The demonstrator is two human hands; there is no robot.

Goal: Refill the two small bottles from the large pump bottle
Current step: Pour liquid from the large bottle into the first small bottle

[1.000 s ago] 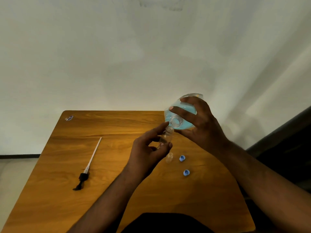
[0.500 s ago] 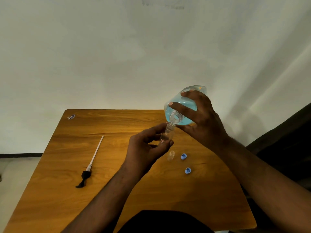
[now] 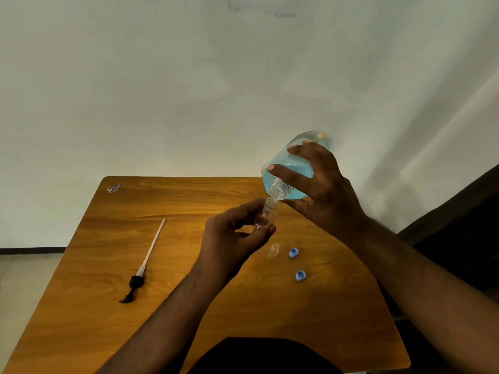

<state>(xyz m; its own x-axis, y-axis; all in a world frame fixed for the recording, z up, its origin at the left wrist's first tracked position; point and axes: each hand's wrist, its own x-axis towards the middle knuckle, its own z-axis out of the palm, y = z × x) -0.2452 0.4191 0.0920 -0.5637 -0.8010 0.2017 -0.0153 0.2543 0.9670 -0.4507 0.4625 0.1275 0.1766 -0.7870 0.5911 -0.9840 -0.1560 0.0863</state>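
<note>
Big bottle (image 3: 294, 168) tips further, mouth just above small bottle (image 3: 266, 215).
R hand (image 3: 324, 190) grips big btl; L hand (image 3: 235, 238) pinches small one, neck up-right.

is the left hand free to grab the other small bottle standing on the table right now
Probably not yet. The left hand is pinching a small bottle under the large bottle, which the right hand tilts. The second small bottle stands close by, unobstructed, but the hand is occupied.
</note>
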